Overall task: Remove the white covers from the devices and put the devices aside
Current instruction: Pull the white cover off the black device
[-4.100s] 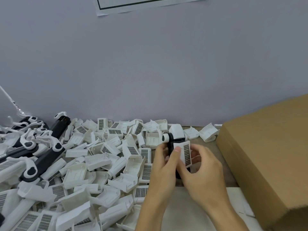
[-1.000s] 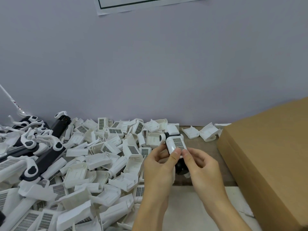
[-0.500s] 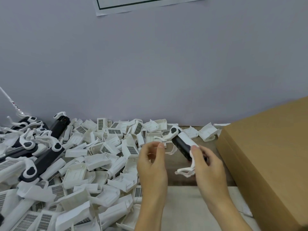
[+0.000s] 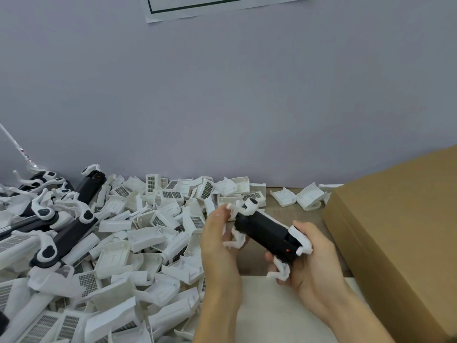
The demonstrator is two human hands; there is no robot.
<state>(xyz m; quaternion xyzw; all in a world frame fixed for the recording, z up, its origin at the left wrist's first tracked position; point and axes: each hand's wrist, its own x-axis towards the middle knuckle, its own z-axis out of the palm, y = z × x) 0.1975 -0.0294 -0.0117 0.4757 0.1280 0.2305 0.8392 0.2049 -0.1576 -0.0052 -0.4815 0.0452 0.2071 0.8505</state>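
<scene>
Gripping matte black oblong device above table: right hand curled round near end, left hand pinching white hinged far end; ribbed white covers heaped left, cardboard box right

black device, white covers, brown box

Brown table along the wall, bare at frame centre. Heaped white covers over lower left; black-and-white devices piled at far left. Two loose covers right of centre. Cardboard box at right. White sheet at bottom centre.
</scene>
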